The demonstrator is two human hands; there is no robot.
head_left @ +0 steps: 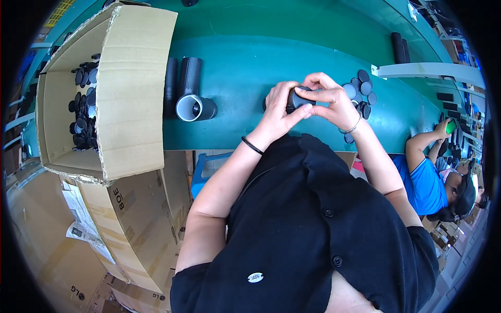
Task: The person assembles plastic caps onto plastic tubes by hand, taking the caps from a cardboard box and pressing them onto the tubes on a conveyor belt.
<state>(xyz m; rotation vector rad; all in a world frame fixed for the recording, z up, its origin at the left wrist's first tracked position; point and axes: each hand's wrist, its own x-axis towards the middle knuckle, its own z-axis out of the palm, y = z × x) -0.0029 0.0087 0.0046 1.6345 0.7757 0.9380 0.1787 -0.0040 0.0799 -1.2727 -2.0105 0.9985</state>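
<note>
Left hand [280,110] wraps the black tube [294,102], right hand [335,102] pinches its end: apparently end-fitting, next calling for even pressure

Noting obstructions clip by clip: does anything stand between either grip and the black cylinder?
Nothing visible does: the left grip and right grip both touch the cylinder. The discs lie off to the right, the tubes to the left.

I have a tube [293,102] between my fingers [319,95], over the surface [240,65]. Left of it are 3 more tubes [191,73], 1 before the other 2; farther left, an open carton [138,94] with discs [83,104] inside. Loose discs [364,86] lie to my right; beyond them, a co-worker [425,188].
</note>
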